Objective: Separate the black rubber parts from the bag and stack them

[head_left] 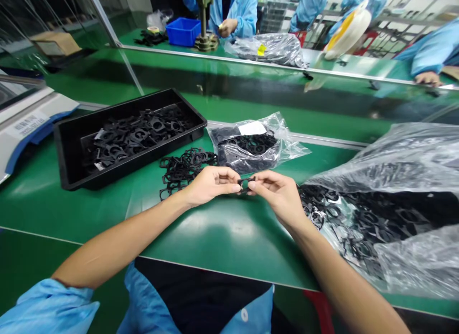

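Observation:
Between my two hands, above the green tabletop point(215, 238), is a small black plastic ring-shaped part point(246, 180) with an opening in its middle. My left hand point(214, 183) pinches its left end between thumb and fingers. At its right end, the thumb and fingers of my right hand point(274, 188) are closed on it too. A loose pile of similar black rings point(179, 169) lies just beyond my left hand. Behind both hands sits a clear plastic bag point(247, 152) with more black parts and a white label.
A black tray point(143, 166) full of black parts stands at the left. At the right, a large open plastic bag point(401, 152) spills black parts point(358, 219). Across the divider are a blue bin point(183, 31), another filled bag point(272, 49) and co-workers in blue sleeves point(244, 13).

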The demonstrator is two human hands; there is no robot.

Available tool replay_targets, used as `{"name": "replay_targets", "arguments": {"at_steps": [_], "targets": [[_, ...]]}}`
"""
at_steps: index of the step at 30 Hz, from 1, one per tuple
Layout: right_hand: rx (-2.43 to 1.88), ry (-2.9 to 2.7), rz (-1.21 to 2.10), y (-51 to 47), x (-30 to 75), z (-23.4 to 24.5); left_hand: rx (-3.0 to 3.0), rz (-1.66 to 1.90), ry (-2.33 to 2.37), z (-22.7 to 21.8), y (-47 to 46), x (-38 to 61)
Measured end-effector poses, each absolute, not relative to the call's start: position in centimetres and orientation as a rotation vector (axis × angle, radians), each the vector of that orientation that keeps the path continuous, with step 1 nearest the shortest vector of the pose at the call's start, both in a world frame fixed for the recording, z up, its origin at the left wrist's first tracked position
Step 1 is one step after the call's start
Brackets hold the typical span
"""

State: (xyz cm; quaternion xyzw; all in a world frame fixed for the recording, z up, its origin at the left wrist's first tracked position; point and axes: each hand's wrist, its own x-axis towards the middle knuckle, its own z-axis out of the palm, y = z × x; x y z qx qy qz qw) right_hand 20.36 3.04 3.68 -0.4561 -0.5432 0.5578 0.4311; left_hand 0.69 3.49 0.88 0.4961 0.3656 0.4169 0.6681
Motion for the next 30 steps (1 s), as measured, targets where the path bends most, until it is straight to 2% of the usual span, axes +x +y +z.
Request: {"name": "replay_targets", "arguments": {"at_steps": [13,25,30], "targets": [[-1.081,-1.267,1.557,3.25,20.42,3.45,1.011,0.847,0.725,0.69,3.74,0.37],[-1.210,-1.402,1.232,2.87,20.20,3.07,1.055,1.019,0.879,0.59,3.34,1.22],[-1.190,-1.445,1.198,2.69,20.11,2.75,1.167,1.086,0.923,1.01,3.15,1.22]]}}
